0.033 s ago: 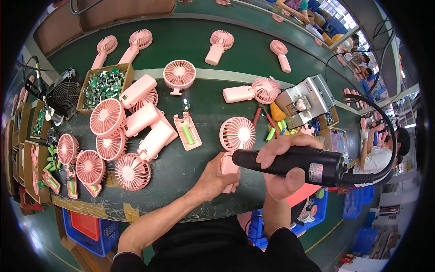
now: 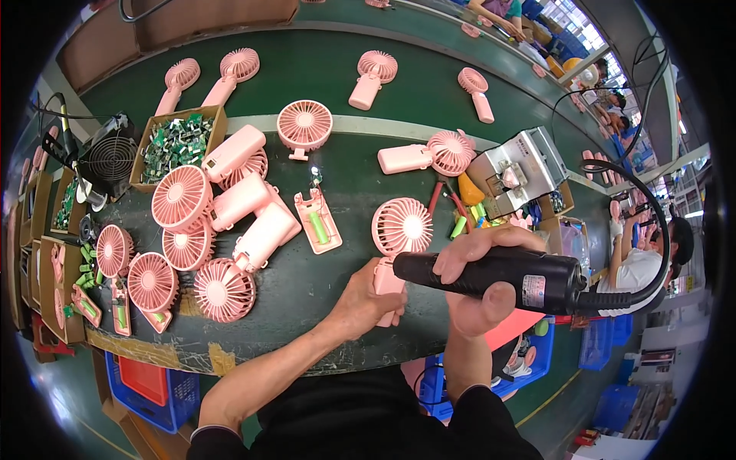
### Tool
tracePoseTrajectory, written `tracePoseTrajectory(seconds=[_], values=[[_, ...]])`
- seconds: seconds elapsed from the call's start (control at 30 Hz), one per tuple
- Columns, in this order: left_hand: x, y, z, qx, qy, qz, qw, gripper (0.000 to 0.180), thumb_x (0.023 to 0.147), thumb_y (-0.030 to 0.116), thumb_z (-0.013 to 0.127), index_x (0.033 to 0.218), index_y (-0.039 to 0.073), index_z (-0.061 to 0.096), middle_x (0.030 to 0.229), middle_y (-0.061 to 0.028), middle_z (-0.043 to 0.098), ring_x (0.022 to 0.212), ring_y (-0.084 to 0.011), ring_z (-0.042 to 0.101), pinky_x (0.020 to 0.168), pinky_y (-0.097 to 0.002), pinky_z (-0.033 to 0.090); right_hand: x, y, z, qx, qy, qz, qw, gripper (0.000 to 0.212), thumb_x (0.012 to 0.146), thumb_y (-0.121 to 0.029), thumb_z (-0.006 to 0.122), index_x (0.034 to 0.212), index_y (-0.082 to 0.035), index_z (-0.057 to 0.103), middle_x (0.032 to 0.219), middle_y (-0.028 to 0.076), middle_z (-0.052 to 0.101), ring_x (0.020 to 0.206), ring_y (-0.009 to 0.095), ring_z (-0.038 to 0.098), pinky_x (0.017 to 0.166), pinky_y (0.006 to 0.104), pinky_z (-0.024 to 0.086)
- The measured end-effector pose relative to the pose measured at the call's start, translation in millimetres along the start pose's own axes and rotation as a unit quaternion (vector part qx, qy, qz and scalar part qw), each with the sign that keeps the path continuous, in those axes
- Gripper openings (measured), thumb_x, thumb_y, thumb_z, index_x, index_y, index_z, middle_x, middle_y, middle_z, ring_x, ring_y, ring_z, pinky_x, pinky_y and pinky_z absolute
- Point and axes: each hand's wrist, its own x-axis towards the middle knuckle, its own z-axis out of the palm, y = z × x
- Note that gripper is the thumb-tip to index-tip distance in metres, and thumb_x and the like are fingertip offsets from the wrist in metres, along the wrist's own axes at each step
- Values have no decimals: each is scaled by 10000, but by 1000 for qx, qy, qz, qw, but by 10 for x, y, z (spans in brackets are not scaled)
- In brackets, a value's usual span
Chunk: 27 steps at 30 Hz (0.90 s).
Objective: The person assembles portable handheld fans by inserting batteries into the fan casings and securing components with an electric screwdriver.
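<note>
At the near edge of a dark green table (image 2: 337, 69), the left hand (image 2: 366, 300) has its grip closed around the handle of a pink handheld fan (image 2: 399, 238) lying flat. The right hand (image 2: 479, 280) wraps fully around a black electric screwdriver (image 2: 506, 277), held sideways just above the fan's handle. More pink fans (image 2: 199, 230) lie heaped to the left.

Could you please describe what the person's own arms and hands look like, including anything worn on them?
Both forearms are bare from wrist to elbow, with dark sleeves pushed up at the elbows. The left hand and right hand wear no gloves, and no rings, watch or wristband show in this view.
</note>
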Motion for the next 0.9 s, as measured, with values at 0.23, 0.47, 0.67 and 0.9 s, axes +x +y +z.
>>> tracePoseTrajectory(seconds=[0.23, 0.47, 0.67, 0.9], values=[[9, 52, -5, 28, 1, -2, 1000, 457, 804, -26, 638, 1218, -30, 445, 830, -80, 586, 639, -156, 610, 535, -303, 512, 74, 31, 8, 33, -50, -5, 998, 500, 822, -401, 709, 1064, -79, 412, 783, 81, 527, 568, 193, 561, 541, 353, 521], [-2, -72, 66, 125, 50, 71, 988, 409, 816, -18, 638, 1172, -10, 436, 836, -79, 614, 666, -159, 631, 542, -280, 511, 130, -36, 31, 138, -18, 45, 989, 258, 757, 6, 704, 961, 4, 545, 808, 107, 608, 699, 163, 629, 628, 278, 538], [-62, -204, 33, 211, 106, 184, 954, 346, 848, 47, 632, 1149, 57, 461, 923, -74, 637, 609, -82, 539, 490, -211, 448, 646, -356, -697, -53, 11, 221, 974, 302, 881, -217, 656, 1009, 18, 515, 662, 65, 581, 496, 122, 561, 465, 268, 464], [-271, -59, -534, 496, 197, 375, 758, 230, 912, 18, 524, 1133, 28, 461, 903, -101, 569, 699, -171, 546, 652, -298, 480, 185, 168, -1600, -671, -139, 65, 725, 594, 805, -345, 737, 1245, -5, 529, 1064, 202, 547, 1073, 355, 548, 892, 430, 458]])
